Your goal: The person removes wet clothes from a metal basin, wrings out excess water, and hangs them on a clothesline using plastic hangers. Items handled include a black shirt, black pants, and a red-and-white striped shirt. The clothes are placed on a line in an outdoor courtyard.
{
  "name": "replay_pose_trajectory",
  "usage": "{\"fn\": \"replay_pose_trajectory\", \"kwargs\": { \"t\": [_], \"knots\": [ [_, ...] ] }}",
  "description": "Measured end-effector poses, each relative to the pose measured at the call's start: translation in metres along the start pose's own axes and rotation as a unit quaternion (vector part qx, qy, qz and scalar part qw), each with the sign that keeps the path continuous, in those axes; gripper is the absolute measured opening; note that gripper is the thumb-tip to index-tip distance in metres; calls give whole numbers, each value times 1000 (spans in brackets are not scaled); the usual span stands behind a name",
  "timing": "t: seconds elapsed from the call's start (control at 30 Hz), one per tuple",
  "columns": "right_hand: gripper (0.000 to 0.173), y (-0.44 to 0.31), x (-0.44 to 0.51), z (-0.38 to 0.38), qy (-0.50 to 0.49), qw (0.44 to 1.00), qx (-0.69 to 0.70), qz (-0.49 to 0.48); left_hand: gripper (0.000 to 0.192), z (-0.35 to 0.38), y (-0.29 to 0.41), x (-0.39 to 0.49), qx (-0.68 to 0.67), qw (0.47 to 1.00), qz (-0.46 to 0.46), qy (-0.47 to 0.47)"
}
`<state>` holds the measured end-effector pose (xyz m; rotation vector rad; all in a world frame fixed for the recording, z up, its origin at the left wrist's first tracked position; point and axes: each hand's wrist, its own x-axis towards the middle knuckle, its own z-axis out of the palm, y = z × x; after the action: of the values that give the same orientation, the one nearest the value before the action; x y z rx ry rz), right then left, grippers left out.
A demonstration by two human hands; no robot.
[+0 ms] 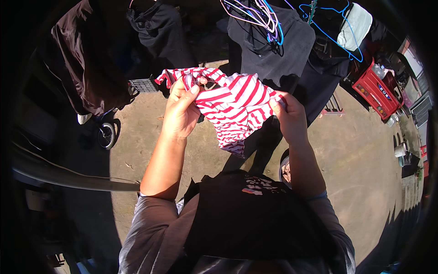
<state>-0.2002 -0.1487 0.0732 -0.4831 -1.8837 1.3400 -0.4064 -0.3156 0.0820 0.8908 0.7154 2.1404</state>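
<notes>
A red-and-white striped garment (236,106) of thin, crumpled cloth is held up in front of my chest. My left hand (181,111) pinches one edge of it between thumb and fingers. The opposite edge is in the grip of my right hand (291,114). Between the two hands the cloth sags, and its lower end hangs in a narrow bunch. One striped part trails past the left fingers. Just beyond the garment hangs a dark grey piece of clothing (273,44), with several pink, purple and blue hangers (255,15) in front of it.
More dark clothes hang ahead, including brown trousers (80,58) and a black garment (159,32). A blue hanger (346,29) is beside a pale cloth (355,27). To the right stands a red crate (376,90). A small bicycle wheel (106,136) rests on the concrete ground (349,164).
</notes>
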Motion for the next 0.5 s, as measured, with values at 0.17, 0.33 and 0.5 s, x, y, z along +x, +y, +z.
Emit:
{"fn": "replay_pose_trajectory", "kwargs": {
  "t": [0.17, 0.33, 0.5],
  "knots": [
    [24, -16, 23, -35, 109, 961, 252, -36, 35, -44, 45, 9, 30, 987, 106, 119],
    [32, -21, 41, -74, 114, 959, 260, -11, 22, -89, 101, 37, 113, 959, 205, 159],
    [30, -27, 59, -110, 209, 951, 217, -63, 18, -112, 180, 72, 171, 914, 305, 206]
  ]
}}
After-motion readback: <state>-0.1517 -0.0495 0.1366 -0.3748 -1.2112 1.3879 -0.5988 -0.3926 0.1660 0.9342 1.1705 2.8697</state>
